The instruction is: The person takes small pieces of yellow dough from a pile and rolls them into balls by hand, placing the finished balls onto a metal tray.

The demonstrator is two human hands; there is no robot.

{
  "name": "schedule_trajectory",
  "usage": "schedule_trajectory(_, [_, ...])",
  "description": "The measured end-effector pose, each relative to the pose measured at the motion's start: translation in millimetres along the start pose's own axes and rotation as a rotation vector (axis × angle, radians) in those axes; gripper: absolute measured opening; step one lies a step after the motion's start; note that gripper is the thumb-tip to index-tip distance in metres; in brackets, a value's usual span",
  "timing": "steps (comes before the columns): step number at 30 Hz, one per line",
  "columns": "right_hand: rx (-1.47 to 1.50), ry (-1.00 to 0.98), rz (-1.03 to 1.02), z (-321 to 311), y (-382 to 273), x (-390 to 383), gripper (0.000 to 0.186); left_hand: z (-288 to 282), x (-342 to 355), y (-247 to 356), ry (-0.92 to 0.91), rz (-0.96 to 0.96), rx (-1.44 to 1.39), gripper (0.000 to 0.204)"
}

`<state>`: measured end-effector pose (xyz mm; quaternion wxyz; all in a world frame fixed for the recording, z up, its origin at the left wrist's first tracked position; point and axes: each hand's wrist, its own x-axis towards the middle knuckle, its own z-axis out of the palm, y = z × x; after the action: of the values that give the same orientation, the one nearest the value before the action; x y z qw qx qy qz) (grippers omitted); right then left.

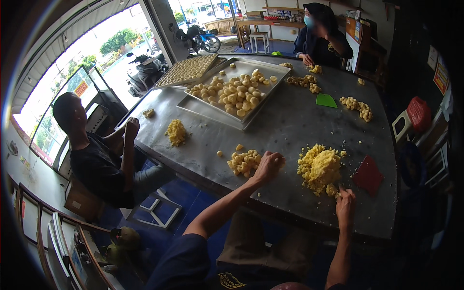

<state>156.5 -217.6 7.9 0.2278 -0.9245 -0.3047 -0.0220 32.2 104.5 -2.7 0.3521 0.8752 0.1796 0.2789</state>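
My left hand [269, 167] is over the table at the right edge of a small pile of pale yellow dough pieces [244, 163]. Its fingers are curled, and whatever they may hold is hidden. At the near side of a large mound of yellow crumbly mash [319, 166], my right hand [345, 209] has its fingers closed at a small lump of mash [332, 190]. To the right of the mound lies a red flat scraper [369, 176]. Two loose dough pieces, one of them a small ball [220, 153], sit beyond the pale pile.
A metal tray [244, 121] heaped with round dough balls stands mid-table, beside another tray [188, 70] of balls in rows. A green scraper [326, 100] and more small piles lie farther back. One co-worker [92, 145] sits at the left, another [324, 38] at the far side.
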Motion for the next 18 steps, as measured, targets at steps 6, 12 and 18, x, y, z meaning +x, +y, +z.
schedule_trajectory(6, [0.013,0.153,0.048,13,-18,-28,0.040,4,6,-2,-0.027,0.063,-0.004,0.017])
schedule_trajectory(12, [0.036,0.242,-0.094,30,-8,-5,0.032,12,6,-20,-0.246,0.091,0.157,0.016])
schedule_trajectory(18, [-0.028,0.048,-0.118,7,-3,4,0.038,-5,-32,-12,-0.183,0.177,0.142,0.038])
